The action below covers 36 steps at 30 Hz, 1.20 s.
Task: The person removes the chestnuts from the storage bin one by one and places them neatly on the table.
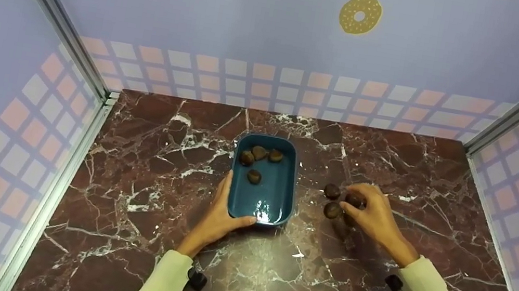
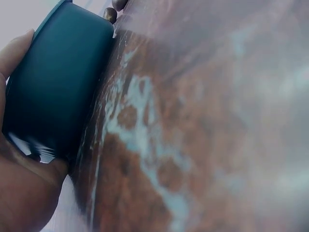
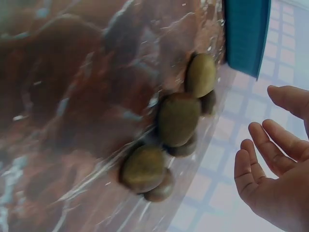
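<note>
My left hand point(image 1: 218, 218) holds a dark teal rectangular dish point(image 1: 279, 183) at its near left corner, thumb over the near rim and fingers along the left side. Inside the dish lie several brown chestnuts point(image 1: 254, 177), mostly towards its far left. To the right of it, my right hand point(image 1: 375, 218) reaches over a cluster of loose chestnuts point(image 1: 332, 210) on the table. In the right wrist view its fingers point(image 3: 277, 147) are loosely bent and apart from the chestnuts point(image 3: 179, 120), with nothing in the palm.
The table point(image 1: 136, 251) has a glossy brown marble top with white veins. Lilac panels with a checked border point(image 1: 289, 92) close in the back and both sides. Each wrist wears a small black device point(image 1: 197, 279) by the sleeve.
</note>
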Tool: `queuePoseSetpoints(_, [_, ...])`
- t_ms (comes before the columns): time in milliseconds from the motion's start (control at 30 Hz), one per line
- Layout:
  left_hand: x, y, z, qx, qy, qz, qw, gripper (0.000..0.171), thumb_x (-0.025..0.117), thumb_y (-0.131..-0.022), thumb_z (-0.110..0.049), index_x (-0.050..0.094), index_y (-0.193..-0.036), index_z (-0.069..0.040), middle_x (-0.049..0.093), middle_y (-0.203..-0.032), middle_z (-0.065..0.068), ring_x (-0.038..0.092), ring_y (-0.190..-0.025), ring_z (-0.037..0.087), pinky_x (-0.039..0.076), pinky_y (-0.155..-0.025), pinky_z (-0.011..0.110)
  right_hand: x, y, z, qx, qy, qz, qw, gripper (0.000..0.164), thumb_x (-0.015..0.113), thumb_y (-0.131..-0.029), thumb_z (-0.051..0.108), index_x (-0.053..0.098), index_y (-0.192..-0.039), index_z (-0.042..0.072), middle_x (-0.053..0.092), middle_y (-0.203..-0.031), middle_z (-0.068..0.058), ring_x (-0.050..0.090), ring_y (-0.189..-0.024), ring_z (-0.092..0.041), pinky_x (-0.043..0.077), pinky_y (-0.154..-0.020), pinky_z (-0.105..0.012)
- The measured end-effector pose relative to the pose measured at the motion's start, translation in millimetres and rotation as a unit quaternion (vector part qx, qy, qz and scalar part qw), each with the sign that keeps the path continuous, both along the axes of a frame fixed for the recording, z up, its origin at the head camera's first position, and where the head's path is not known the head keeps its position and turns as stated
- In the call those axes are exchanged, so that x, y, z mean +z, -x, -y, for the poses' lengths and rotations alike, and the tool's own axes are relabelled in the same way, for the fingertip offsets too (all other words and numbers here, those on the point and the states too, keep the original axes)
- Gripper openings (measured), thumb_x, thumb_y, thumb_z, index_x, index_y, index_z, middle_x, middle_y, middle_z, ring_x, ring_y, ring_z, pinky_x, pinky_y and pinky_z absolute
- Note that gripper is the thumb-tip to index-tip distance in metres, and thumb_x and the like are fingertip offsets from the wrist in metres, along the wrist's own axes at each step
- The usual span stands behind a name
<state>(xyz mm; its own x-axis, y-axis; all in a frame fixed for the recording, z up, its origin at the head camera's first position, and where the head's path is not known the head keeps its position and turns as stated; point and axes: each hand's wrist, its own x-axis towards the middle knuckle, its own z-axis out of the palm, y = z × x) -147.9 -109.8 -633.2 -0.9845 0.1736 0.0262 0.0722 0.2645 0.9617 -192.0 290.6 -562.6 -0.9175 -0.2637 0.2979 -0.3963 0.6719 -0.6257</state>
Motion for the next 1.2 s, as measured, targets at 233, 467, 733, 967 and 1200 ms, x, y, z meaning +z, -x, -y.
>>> queuePoseSetpoints(233, [1.1,-0.1,-0.3,-0.003,0.005,0.004,1.0,0.139,0.097,-0.083,-0.045,0.001,-0.179,-0.016,-0.001,-0.184,0.017,0.003,-0.169,0.041,0.014,-0.131,0.069,11.4,8.0,23.4,0.022,0.009,-0.005,1.0,0.036,0.093,-0.087,0.005,0.078,-0.119,-0.005,0.078,-0.117,-0.018,0.068,-0.107,-0.041,0.052,-0.096,-0.055])
queuePoseSetpoints(467, [0.1,-1.1,0.8,0.0,0.005,0.002,1.0,0.138,0.097,-0.084,-0.043,0.001,-0.179,-0.017,-0.001,-0.185,0.015,0.003,-0.169,0.039,0.013,-0.131,0.068,21.2,18.1,50.0,0.058,-0.005,-0.004,0.998,0.039,0.093,-0.088,0.008,0.078,-0.123,-0.002,0.077,-0.123,-0.018,0.066,-0.114,-0.039,0.054,-0.098,-0.056])
queuePoseSetpoints(733, [-1.0,-1.0,1.8,0.003,-0.004,-0.001,1.0,0.137,0.098,-0.083,-0.036,0.002,-0.179,-0.018,0.0,-0.185,0.013,0.003,-0.169,0.037,0.01,-0.132,0.067,20.8,29.7,79.4,0.106,-0.002,-0.008,0.994,0.04,0.092,-0.089,0.008,0.077,-0.125,-0.002,0.075,-0.124,-0.021,0.066,-0.111,-0.04,0.054,-0.096,-0.056])
queuePoseSetpoints(967, [-1.5,0.4,0.0,0.0,-0.003,0.004,1.0,0.139,0.099,-0.083,-0.038,0.001,-0.179,-0.018,0.0,-0.185,0.013,0.005,-0.169,0.037,0.012,-0.132,0.065,15.8,36.9,101.7,0.135,-0.005,-0.005,0.991,0.042,0.091,-0.09,0.011,0.076,-0.125,-0.005,0.076,-0.121,-0.02,0.067,-0.105,-0.04,0.054,-0.092,-0.054])
queuePoseSetpoints(1200, [-0.9,0.4,0.3,-0.004,-0.006,0.007,1.0,0.138,0.097,-0.084,-0.041,0.0,-0.179,-0.016,0.0,-0.184,0.014,0.005,-0.169,0.039,0.012,-0.132,0.067,15.4,42.9,126.2,0.15,-0.014,0.022,0.988,0.042,0.09,-0.092,0.012,0.075,-0.128,-0.005,0.074,-0.126,-0.02,0.067,-0.112,-0.04,0.055,-0.098,-0.056])
